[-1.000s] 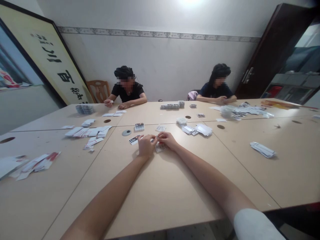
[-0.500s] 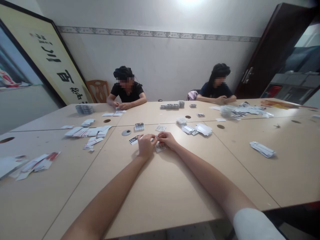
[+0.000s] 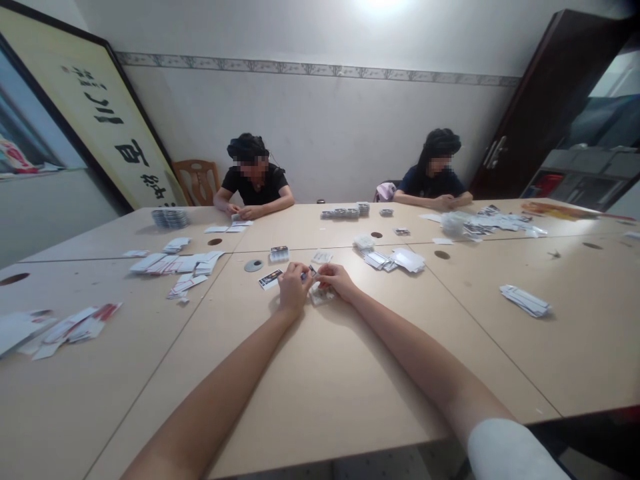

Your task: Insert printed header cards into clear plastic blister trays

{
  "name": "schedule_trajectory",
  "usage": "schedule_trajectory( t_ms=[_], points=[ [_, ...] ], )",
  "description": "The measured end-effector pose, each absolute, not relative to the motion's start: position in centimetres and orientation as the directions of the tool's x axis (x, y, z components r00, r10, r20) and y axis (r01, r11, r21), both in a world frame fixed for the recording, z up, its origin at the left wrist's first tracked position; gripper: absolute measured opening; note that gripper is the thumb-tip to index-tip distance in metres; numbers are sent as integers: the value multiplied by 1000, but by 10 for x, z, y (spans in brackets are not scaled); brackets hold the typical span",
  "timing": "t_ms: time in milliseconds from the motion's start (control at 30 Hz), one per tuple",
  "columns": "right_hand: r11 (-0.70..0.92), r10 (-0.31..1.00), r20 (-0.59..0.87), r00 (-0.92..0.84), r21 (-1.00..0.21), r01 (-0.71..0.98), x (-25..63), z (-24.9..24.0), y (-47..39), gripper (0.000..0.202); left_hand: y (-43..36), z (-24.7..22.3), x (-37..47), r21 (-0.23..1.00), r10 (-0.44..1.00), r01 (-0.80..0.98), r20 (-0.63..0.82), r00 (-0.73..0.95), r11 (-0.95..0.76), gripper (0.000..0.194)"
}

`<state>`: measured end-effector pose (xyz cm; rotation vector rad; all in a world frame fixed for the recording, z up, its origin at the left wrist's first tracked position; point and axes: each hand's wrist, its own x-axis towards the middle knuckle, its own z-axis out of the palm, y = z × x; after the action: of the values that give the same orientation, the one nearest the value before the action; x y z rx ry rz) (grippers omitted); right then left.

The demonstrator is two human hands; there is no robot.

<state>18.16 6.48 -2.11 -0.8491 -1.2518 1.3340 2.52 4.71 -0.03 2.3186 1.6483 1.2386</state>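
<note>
A small dark-and-white printed card (image 3: 313,271) stands tilted between my two hands, partly hidden by the fingers. My left hand (image 3: 294,288) is closed, with its fingers pinched at the card's left side. On the other side, the closed fingertips of my right hand (image 3: 339,281) meet the card's right edge. Below them on the table lies a clear plastic tray (image 3: 321,295), half covered by my right hand. Left of my left hand is a flat printed card (image 3: 271,279). Behind it stands a clear case with a dark label (image 3: 279,253). Another clear plastic piece (image 3: 323,256) lies beyond my hands.
White paper slips (image 3: 175,263) lie in piles on the left. More cards (image 3: 407,260) and a slip bundle (image 3: 525,300) are on the right. Stacked cases (image 3: 345,212) stand at the back. Two people (image 3: 255,180) sit across the table (image 3: 320,400).
The small card between my hands now shows more of its printed face. My left hand has turned slightly and its fingers have curled in; my right hand has barely moved.
</note>
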Motion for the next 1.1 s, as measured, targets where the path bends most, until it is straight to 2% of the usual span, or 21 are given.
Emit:
schedule_trajectory(
  t_ms=[333, 600, 1100],
  points=[
    [106, 976, 147, -159, -965, -239, 183, -28, 70, 28, 53, -6, 24, 467, 819, 795, 570, 64, -387, 11],
    [96, 985, 131, -112, -956, -278, 183, -28, 71, 30, 57, -9, 20, 509, 826, 779, 563, 20, -366, 17],
    [99, 971, 146, -189, -966, -237, 184, -25, 69, 31, 56, -10, 22, 451, 811, 782, 574, 114, -430, 12]
  ],
)
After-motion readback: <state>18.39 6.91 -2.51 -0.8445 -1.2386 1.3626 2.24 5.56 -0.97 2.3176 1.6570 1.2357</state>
